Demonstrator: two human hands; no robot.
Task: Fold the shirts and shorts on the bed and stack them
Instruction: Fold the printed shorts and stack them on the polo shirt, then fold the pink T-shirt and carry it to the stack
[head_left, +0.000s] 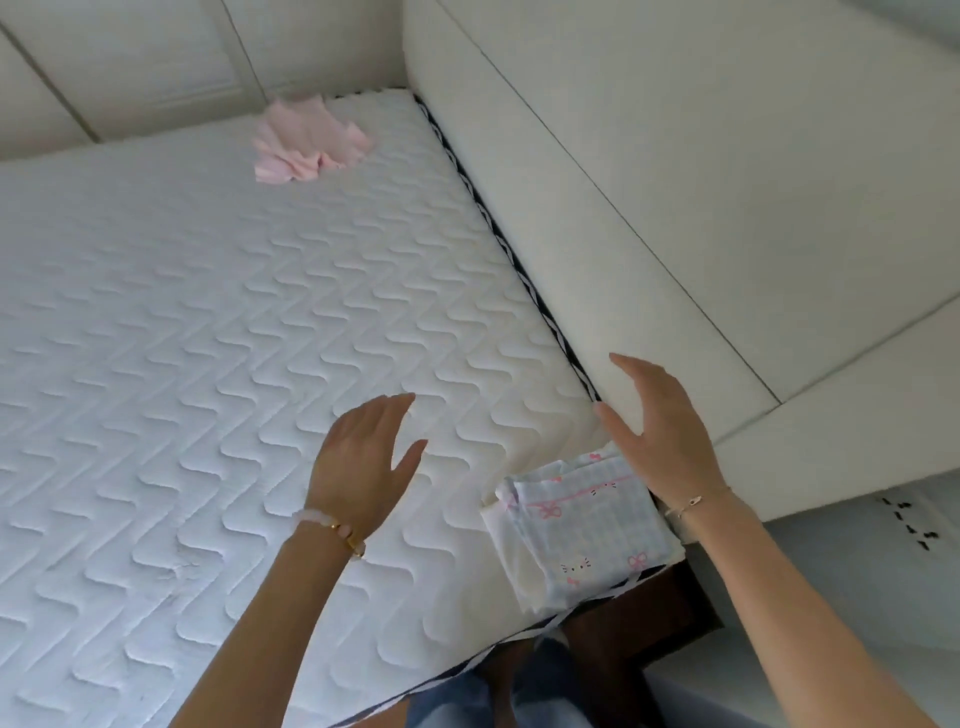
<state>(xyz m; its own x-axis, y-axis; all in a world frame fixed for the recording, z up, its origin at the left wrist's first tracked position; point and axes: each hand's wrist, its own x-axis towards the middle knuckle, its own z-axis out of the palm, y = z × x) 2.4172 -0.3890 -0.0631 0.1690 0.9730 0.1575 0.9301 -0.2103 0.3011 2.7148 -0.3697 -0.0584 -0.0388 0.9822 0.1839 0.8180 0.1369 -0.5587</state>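
A folded stack of clothes (582, 530), pale blue check with pink bows and cat faces over a white piece, lies at the near right corner of the white quilted mattress (208, 364). A crumpled pink garment (309, 143) lies unfolded at the far corner. My left hand (363, 457) hovers over the mattress, fingers straight, holding nothing, to the left of the stack. My right hand (660, 426) is raised just above the stack's far side, fingers spread and empty.
A cream upholstered headboard (649, 182) runs along the mattress's right side, with a padded wall panel (130, 67) behind the far end. A dark wooden bed frame (665, 613) shows below the near corner, beside my jeans (498, 696).
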